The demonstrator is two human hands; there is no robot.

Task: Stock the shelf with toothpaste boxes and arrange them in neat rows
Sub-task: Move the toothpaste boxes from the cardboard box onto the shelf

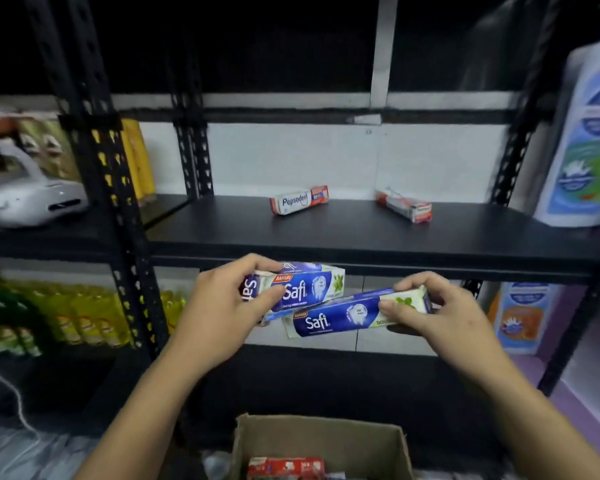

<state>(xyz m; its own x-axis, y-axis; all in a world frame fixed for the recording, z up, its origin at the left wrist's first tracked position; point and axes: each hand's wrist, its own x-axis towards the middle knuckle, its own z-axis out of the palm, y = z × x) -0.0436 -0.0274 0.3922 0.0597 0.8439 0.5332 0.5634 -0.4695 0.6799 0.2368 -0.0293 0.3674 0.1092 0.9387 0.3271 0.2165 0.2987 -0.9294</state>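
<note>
- Step in hand: carrying stock up to the shelf [361,237]. I judge two boxes are on their way to it and neither is set down yet.
- Left hand [222,306]: grips the upper blue box [309,284] at its left end, fingers curled over the top edge and thumb pressed on the front face. It may hold a second box behind this one; I cannot tell.
- Right hand [437,313]: pinches the lower blue box [340,318] at its right end, thumb in front and fingers over the top. The box tilts down to the left, and its left end overlaps the upper box.
- Both hands hang just below the front lip of the shelf, forearms reaching up from below.
- On the shelf: a white-and-red box [299,200] lies near the back, and a second red-and-white box [404,205] sits well apart to its right. Both are askew, so there is no row yet.
- A tall bottle [582,140] stands at the shelf's right end.
- The carton [326,441] below is open, with red packs [286,467] left inside.
- Next move, as I judge it: lift both boxes over the lip, lay them flat and parallel, then square up the two loose ones.
- Risk: the overlapping ends could snag as the hands part.
</note>
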